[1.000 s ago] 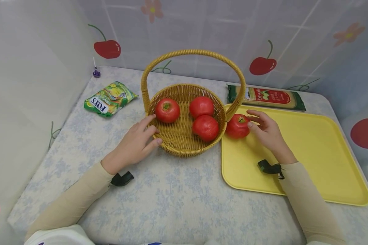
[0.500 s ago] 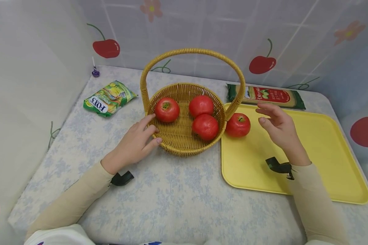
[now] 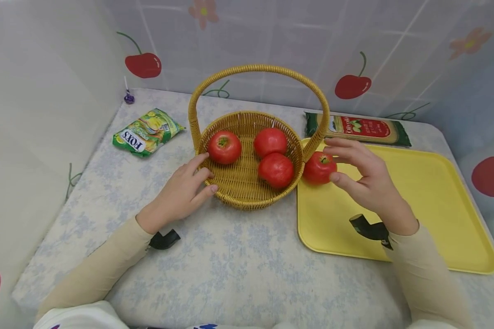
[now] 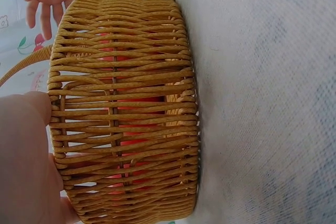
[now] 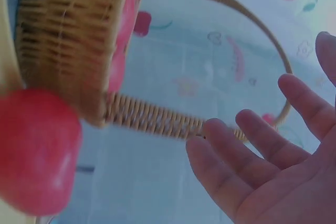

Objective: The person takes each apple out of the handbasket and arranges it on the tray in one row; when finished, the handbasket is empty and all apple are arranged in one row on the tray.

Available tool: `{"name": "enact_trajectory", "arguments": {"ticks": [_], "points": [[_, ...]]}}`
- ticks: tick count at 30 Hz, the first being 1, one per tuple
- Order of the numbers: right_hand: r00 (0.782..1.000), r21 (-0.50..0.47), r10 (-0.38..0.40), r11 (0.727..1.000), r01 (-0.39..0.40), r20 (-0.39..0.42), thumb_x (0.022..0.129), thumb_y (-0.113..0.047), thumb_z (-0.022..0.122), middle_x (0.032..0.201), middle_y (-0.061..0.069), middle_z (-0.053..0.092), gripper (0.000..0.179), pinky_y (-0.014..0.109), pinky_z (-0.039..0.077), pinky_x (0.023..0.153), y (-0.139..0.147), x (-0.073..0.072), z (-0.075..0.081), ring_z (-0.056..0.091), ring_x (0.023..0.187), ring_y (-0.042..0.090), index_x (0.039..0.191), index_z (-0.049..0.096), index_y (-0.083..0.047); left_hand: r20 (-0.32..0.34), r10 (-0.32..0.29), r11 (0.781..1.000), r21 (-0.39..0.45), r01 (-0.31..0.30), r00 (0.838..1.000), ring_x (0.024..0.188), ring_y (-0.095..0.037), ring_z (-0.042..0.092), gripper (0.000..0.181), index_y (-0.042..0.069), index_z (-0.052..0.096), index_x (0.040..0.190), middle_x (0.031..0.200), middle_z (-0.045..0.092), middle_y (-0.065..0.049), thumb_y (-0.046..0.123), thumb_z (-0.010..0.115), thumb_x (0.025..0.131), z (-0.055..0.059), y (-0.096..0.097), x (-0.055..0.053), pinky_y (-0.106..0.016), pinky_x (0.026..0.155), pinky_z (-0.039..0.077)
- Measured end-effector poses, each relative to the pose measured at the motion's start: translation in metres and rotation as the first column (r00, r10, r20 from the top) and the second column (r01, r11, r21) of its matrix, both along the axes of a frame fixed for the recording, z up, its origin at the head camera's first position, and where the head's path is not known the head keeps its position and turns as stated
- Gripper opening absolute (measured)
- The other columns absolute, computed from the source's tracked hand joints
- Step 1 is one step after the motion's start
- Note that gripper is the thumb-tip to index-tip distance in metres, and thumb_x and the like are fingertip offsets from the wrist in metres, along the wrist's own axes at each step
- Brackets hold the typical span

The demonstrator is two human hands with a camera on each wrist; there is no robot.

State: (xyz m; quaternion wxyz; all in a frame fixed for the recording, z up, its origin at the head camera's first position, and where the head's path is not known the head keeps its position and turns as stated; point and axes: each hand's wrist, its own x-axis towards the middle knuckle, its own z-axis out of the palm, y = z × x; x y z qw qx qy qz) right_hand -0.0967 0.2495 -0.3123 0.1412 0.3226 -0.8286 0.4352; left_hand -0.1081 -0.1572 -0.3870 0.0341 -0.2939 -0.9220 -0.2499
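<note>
A round wicker basket point(image 3: 247, 201) with a tall handle holds three red apples, one point(image 3: 224, 147) on the left and two point(image 3: 271, 142) on the right. My left hand point(image 3: 177, 194) rests on the basket's left rim with its fingers loosely spread. In the left wrist view its thumb and fingers lie along the woven rim point(image 4: 56, 114). Another red apple point(image 3: 319, 168) sits at the left end of the yellow tray point(image 3: 428, 214), right beside the basket. My right hand point(image 3: 364, 176) hovers at this apple's right, fingers spread, and the right wrist view shows nothing in its palm.
A green and yellow FOX'S candy bag point(image 3: 148, 132) lies left of the basket. A purple-wrapped lollipop point(image 3: 129, 98) is at the back left corner. Behind the tray lies a long green and red packet point(image 3: 362, 130). A cherry-print curtain point(image 3: 263, 36) stands along the table's back.
My right hand first drew away to the right from the apple on the tray, then came back toward it. My left hand and the apples have stayed in place.
</note>
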Motion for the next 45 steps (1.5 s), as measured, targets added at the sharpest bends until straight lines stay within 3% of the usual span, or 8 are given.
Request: {"name": "enact_trajectory", "arguments": {"ticks": [3,8,11,14,19,30,39,45], "points": [[0.998,0.059,0.06,0.997,-0.058,-0.028,0.095,-0.035,0.071,0.139,0.018,0.062,0.047,0.012,0.042,0.107,-0.015,-0.002,0.0,0.053,0.136,0.009,0.127,0.067,-0.001,-0.001,0.0,1.0,-0.001,0.0,1.0,0.139,-0.048,0.047,0.029,0.006,0.064,0.109,0.157,0.038,-0.026,0.034,0.06,0.103,0.0,0.0,0.0,-0.066,0.108,0.04],[0.994,0.151,0.106,0.983,-0.101,-0.023,0.092,-0.024,0.076,0.141,0.015,0.061,0.04,0.012,0.038,0.111,-0.038,-0.008,-0.005,0.053,0.136,0.023,0.127,0.069,-0.006,-0.005,-0.001,1.0,0.001,0.001,1.0,0.139,-0.047,0.048,0.03,0.006,0.064,0.109,0.157,0.038,-0.026,0.036,0.058,0.103,-0.001,-0.001,0.0,-0.066,0.107,0.04],[0.993,0.198,0.117,0.974,-0.111,-0.015,0.09,-0.022,0.078,0.141,0.015,0.06,0.04,0.015,0.042,0.106,-0.05,-0.012,-0.009,0.055,0.133,0.029,0.126,0.069,-0.006,-0.007,-0.001,1.0,0.002,0.001,1.0,0.139,-0.047,0.048,0.031,0.006,0.064,0.109,0.157,0.038,-0.026,0.036,0.058,0.104,-0.001,-0.001,0.0,-0.065,0.107,0.04],[0.992,0.231,0.126,0.965,-0.123,0.002,0.09,-0.022,0.078,0.142,0.017,0.058,0.041,0.028,0.05,0.095,-0.06,-0.015,-0.013,0.055,0.133,0.032,0.126,0.069,-0.005,-0.007,-0.001,1.0,0.004,0.001,1.0,0.14,-0.047,0.047,0.033,0.006,0.064,0.109,0.157,0.038,-0.025,0.037,0.057,0.104,-0.002,-0.002,0.0,-0.065,0.108,0.04],[0.988,0.253,0.135,0.956,-0.15,0.074,0.091,-0.019,0.078,0.143,0.019,0.056,0.043,0.05,0.051,0.101,-0.069,-0.018,-0.017,0.05,0.137,0.033,0.13,0.066,-0.006,-0.009,-0.004,1.0,0.007,0.004,1.0,0.14,-0.046,0.046,0.034,0.006,0.064,0.11,0.158,0.038,-0.025,0.038,0.057,0.104,-0.002,-0.001,0.0,-0.065,0.108,0.04],[0.974,0.37,0.02,0.923,-0.105,0.226,0.095,-0.03,0.073,0.152,0.013,0.047,0.047,0.055,0.048,0.107,-0.083,-0.024,-0.018,0.045,0.139,0.031,0.138,0.062,-0.014,-0.007,-0.001,1.0,0.01,0.001,1.0,0.139,-0.047,0.047,0.036,0.006,0.064,0.109,0.157,0.037,-0.026,0.04,0.055,0.105,0.0,0.0,0.0,-0.065,0.108,0.04],[0.974,0.429,-0.043,0.901,-0.057,0.22,0.095,-0.033,0.074,0.156,0.016,0.044,0.049,0.057,0.043,0.113,-0.092,-0.031,-0.019,0.041,0.145,0.035,0.139,0.062,-0.016,-0.006,0.003,1.0,0.008,-0.003,1.0,0.138,-0.048,0.048,0.033,0.006,0.064,0.11,0.157,0.037,-0.026,0.038,0.057,0.104,0.0,0.001,0.001,-0.066,0.107,0.04],[0.973,0.47,-0.057,0.881,-0.056,0.222,0.095,-0.03,0.074,0.149,0.016,0.05,0.05,0.055,0.046,0.11,-0.097,-0.034,-0.023,0.047,0.136,0.035,0.14,0.06,-0.013,-0.01,0.003,1.0,0.007,-0.003,1.0,0.137,-0.048,0.049,0.032,0.006,0.064,0.11,0.157,0.038,-0.026,0.036,0.058,0.103,0.0,0.0,0.001,-0.065,0.107,0.041]]}}
